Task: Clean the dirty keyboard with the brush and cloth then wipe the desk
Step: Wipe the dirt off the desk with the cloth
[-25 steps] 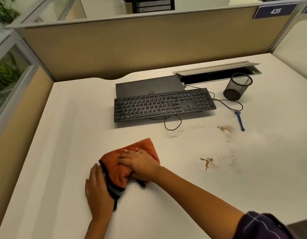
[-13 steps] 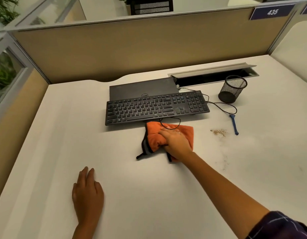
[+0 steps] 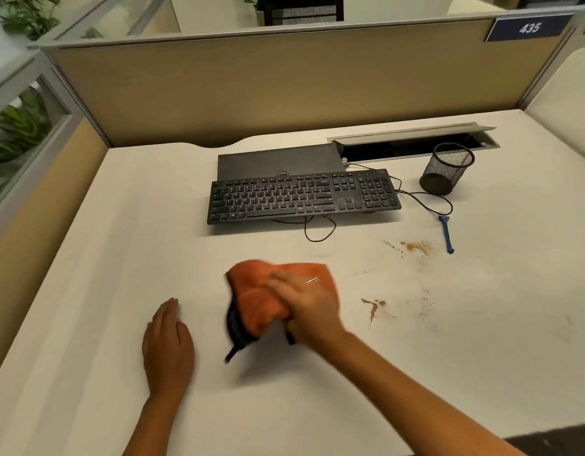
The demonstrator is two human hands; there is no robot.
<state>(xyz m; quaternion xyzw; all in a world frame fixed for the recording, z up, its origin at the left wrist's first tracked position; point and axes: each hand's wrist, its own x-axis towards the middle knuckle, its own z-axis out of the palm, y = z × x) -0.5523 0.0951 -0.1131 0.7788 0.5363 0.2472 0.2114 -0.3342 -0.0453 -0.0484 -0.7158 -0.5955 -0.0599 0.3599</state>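
Wiping hand: the right hand (image 3: 304, 302) is pressing down on the orange cloth (image 3: 268, 291) near the middle of the tabletop, its fingers curling over the bunched fabric and gripping it; both are blurring in the frame.
Cloth: it is lying crumpled on the white tabletop (image 3: 120, 258), with a dark edge trailing out toward the front edge.
Resting hand: the left hand (image 3: 168, 343) is lying flat on the tabletop, fingers straight and together, holding nothing, just beside the cloth on its left and apart from it.
Keyboard: the black keyboard (image 3: 302, 197) is sitting toward the back edge, its rear overlapping a black flat Dell device (image 3: 274, 161), and its cable (image 3: 320, 230) is looping out onto the tabletop in front.
Brush: the small blue brush (image 3: 446, 233) is lying toward the right edge, just right of a patch of brown crumbs (image 3: 417, 246).
Stain: a brown smear (image 3: 372, 306) is showing on the tabletop to the right of the cloth, with fainter specks scattering further right.
Pen holder: the black mesh cup (image 3: 446, 169) is standing upright right of the keyboard, in front of the open cable tray (image 3: 413, 148) at the back edge.
Surround: a beige partition (image 3: 284, 80) is running behind the tabletop, bearing a blue plate (image 3: 528, 28) numbered 435.
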